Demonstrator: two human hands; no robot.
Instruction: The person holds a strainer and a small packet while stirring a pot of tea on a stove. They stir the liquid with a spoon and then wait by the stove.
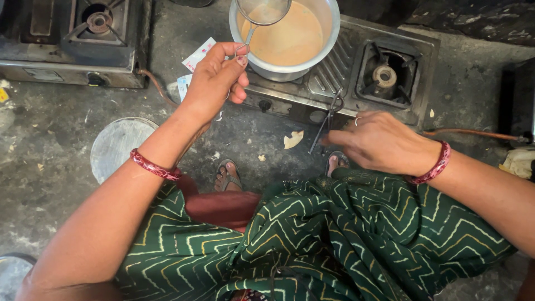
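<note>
The wire strainer (263,11) sits over the steel pot (329,33) of milky tea at top centre — light, stiff, best held at its thin handle, where the left hand (214,81) pinches it. Right hand (379,142) grips metal tongs (329,120) by the stove (345,69).

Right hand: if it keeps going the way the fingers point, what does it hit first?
The right hand points left along the stove front, fingers on the metal tongs already. Past them the line looks free, over bare floor towards the left hand's wrist; depth unclear.
</note>
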